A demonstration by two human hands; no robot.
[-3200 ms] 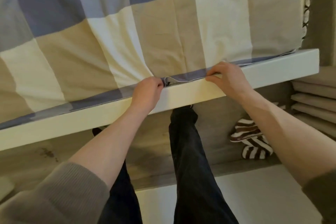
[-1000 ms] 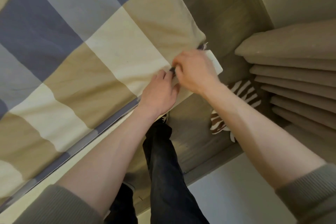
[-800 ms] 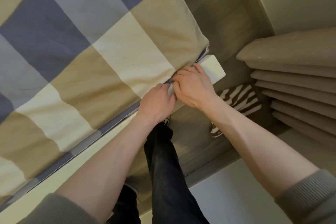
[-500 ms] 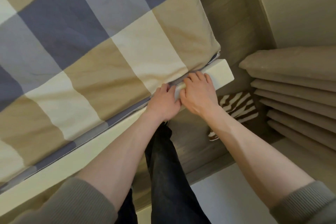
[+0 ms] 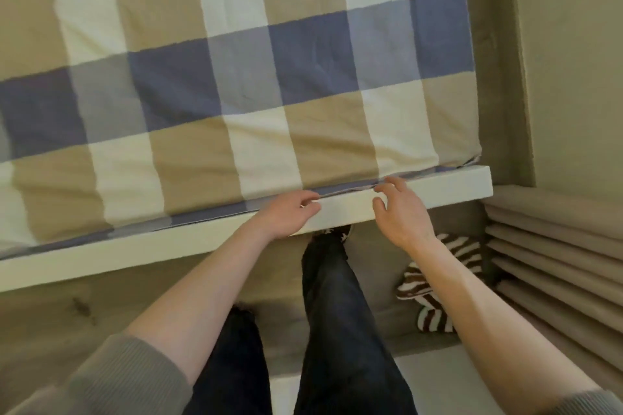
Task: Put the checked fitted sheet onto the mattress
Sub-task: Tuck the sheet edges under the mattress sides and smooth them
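The checked fitted sheet [image 5: 236,84], in blue, tan and cream squares, covers the top and near side of the mattress, which is hidden under it. Its blue hem runs along the white bed frame rail [image 5: 448,187]. My left hand [image 5: 286,214] rests on the rail with its fingers curled against the hem. My right hand [image 5: 399,209] hovers over the rail just to the right, fingers spread, fingertips touching the hem near the bed's right corner.
A brown and white striped cloth [image 5: 435,283] lies on the wooden floor under my right forearm. Stacked beige cushions [image 5: 553,259] fill the right side. A beige wall panel [image 5: 499,44] runs close along the bed's right edge. My dark-trousered legs [image 5: 333,313] stand at the rail.
Both hands slid along the rail toward the right corner, tucking the hem. Since half a second ago they have moved apart, the right hand has lifted with spread fingers, and my view has squared up.
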